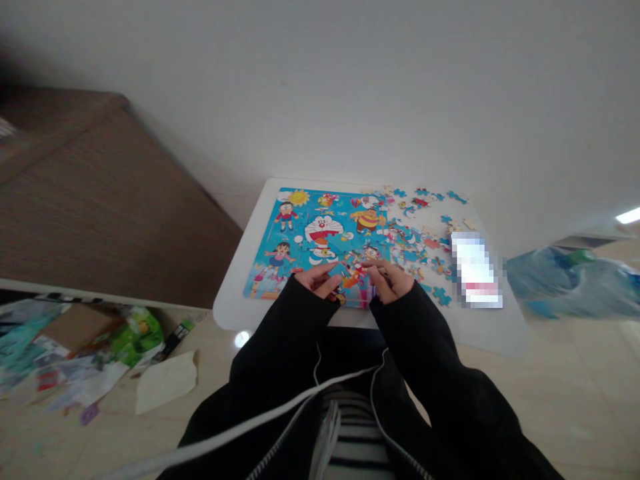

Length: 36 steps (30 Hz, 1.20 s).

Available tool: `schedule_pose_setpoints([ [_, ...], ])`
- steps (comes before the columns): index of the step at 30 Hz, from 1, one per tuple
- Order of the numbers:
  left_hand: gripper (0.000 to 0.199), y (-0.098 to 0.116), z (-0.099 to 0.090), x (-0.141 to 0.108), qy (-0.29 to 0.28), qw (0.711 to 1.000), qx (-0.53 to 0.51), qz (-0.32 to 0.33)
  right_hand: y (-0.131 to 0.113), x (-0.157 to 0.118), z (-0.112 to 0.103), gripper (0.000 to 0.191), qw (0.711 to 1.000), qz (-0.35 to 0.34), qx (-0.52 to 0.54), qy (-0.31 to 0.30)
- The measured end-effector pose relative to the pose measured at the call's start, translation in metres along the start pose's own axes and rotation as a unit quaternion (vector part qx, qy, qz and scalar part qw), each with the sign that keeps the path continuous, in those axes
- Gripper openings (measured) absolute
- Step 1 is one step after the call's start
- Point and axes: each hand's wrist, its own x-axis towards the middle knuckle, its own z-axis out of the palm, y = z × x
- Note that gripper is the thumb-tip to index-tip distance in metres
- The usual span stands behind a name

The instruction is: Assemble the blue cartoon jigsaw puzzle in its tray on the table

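A blue cartoon jigsaw puzzle [305,250] lies flat on a small white table, mostly joined into one picture. Over its lower edge is my left hand [320,279], its thumb and fingers a little apart, with nothing visible between them. Facing it, my right hand [393,280] is closed, fingertips pressed together above the puzzle's lower right. Whatever sits in that pinch is too small to make out. Loose puzzle pieces [443,295] are scattered to the right of the picture, some heaped against its right edge. My hands cover part of the lower right area.
A lit phone [477,270] rests on the right side of the white table [233,303]. Behind stands a pale wall, and a brown wooden cabinet [165,220] is at the left. Bags and papers [167,381] litter the floor at left; a plastic bag [575,280] is at right.
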Motion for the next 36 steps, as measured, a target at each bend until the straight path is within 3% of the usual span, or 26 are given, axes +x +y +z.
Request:
schedule_pose_setpoints([
  [11,0.038,-0.023,-0.019,-0.017,-0.072,0.991,0.109,0.018,0.004,-0.016,0.01,0.029,0.997,0.063,-0.019,-0.04],
  [16,0.039,-0.024,-0.032,-0.015,-0.012,0.998,0.065,0.025,0.007,-0.01,0.007,0.032,0.997,0.077,-0.014,-0.021],
  [21,0.035,-0.022,-0.043,-0.007,0.072,0.995,0.05,0.044,0.011,0.004,0.005,0.037,0.993,0.08,-0.079,0.02],
  [27,0.033,-0.023,-0.027,-0.005,0.037,0.989,0.131,0.056,0.029,0.01,0.001,0.037,0.968,0.03,-0.249,-0.004],
  [30,0.031,-0.018,-0.024,-0.006,0.036,0.984,0.158,0.071,0.035,0.008,0.0,0.035,0.959,0.032,-0.28,-0.031],
  [36,0.034,-0.014,-0.044,-0.01,0.105,0.97,0.205,0.085,0.035,0.008,-0.004,0.035,0.956,0.024,-0.29,-0.043],
])
